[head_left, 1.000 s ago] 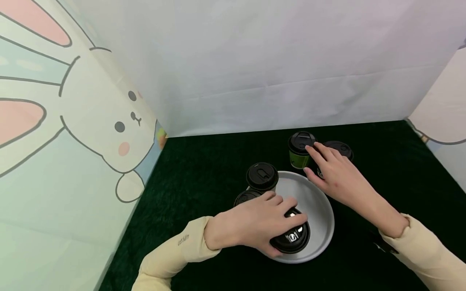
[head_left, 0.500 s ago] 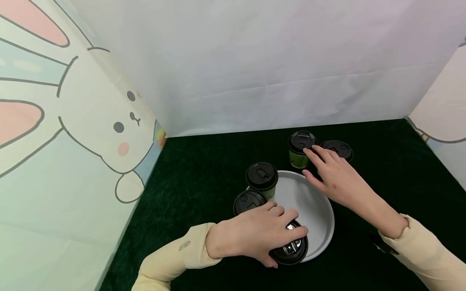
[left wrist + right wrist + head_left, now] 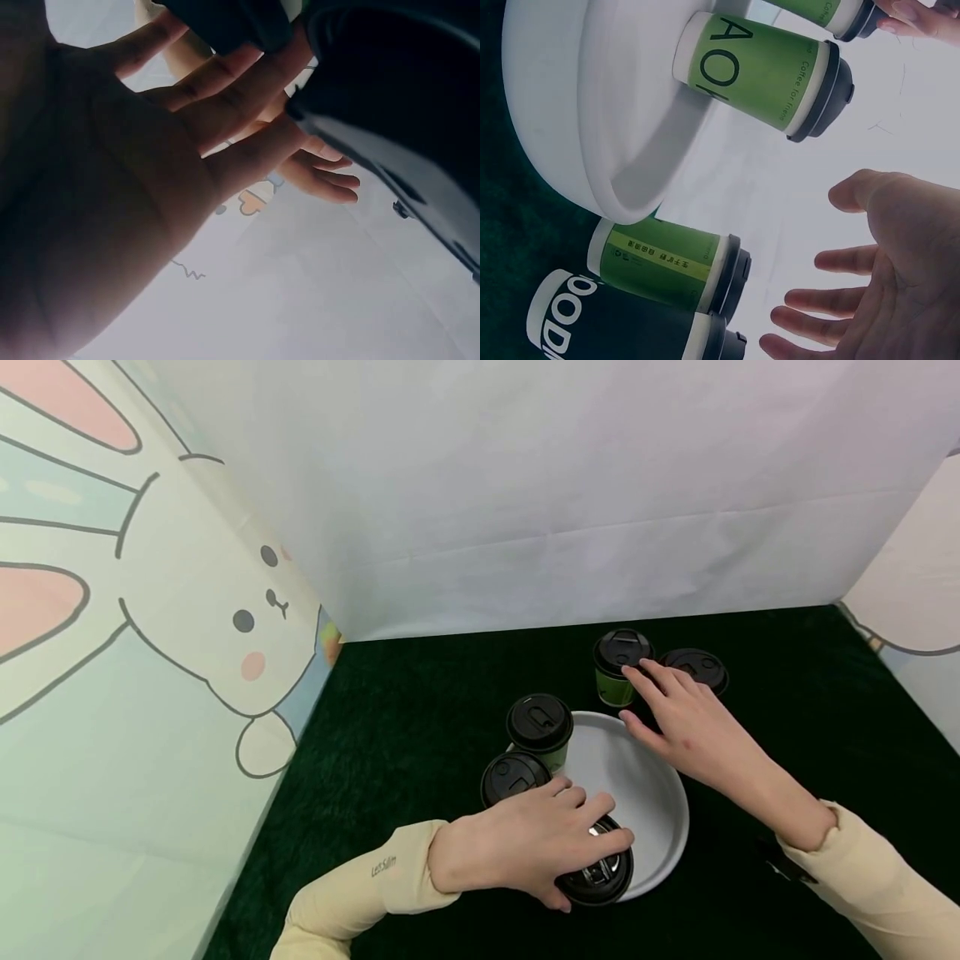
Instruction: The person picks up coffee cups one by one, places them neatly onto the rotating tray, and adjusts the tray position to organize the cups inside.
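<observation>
My left hand [image 3: 532, 839] grips the black lid of a paper coffee cup [image 3: 600, 881] at the front of a round light-grey tray [image 3: 663, 835]; the cup's body is hidden below the lid. Two more lidded coffee cups, one farther back [image 3: 540, 724] and one partly behind the hand [image 3: 513, 777], stand along the tray's left side. My right hand [image 3: 690, 731] hovers with spread fingers, holding nothing, by a green lidded cup [image 3: 617, 685] and a dark cup [image 3: 697, 668] behind the tray. In the right wrist view its fingers stay apart from the green cup [image 3: 660, 262] and dark cup [image 3: 622, 322].
Dark green cloth [image 3: 405, 718] covers the table. A white backdrop [image 3: 555, 510] rises behind it, and a rabbit-printed panel [image 3: 217, 610] stands on the left.
My left hand and its cup have moved a little toward me, uncovering more of the cup beside it. My right hand has drifted slightly left, still holding nothing.
</observation>
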The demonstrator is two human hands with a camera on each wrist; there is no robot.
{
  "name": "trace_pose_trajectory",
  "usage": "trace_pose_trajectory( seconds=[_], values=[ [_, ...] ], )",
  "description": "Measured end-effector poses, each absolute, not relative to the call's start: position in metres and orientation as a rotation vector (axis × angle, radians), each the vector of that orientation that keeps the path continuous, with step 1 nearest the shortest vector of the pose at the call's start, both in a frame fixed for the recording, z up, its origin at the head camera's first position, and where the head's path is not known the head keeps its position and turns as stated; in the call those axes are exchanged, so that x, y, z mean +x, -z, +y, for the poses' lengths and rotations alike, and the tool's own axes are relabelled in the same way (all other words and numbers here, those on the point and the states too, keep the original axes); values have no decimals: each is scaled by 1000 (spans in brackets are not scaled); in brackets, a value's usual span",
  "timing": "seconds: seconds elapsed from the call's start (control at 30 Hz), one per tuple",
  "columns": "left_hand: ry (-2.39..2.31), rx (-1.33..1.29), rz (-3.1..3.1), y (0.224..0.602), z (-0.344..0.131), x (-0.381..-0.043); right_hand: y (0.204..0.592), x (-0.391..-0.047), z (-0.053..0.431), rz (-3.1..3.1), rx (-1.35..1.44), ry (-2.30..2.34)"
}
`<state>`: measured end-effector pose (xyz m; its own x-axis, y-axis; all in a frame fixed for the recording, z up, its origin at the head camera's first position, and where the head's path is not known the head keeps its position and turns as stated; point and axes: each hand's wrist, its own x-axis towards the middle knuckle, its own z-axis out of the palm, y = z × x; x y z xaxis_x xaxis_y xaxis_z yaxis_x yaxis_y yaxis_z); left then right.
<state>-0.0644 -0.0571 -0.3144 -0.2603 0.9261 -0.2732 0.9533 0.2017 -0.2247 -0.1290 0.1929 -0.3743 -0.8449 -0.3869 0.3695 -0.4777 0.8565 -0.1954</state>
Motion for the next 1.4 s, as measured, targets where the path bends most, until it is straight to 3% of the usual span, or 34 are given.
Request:
trace_pose_trajectory(
  seconds=[1.07,1.4],
  values=[
    [416,1748,2370,318,-60,-72,387,-130,184,-2689,717,-350],
    [125,1658,2302,291,-48,-110,389,-129,187,-2696,787,-349]
  ],
)
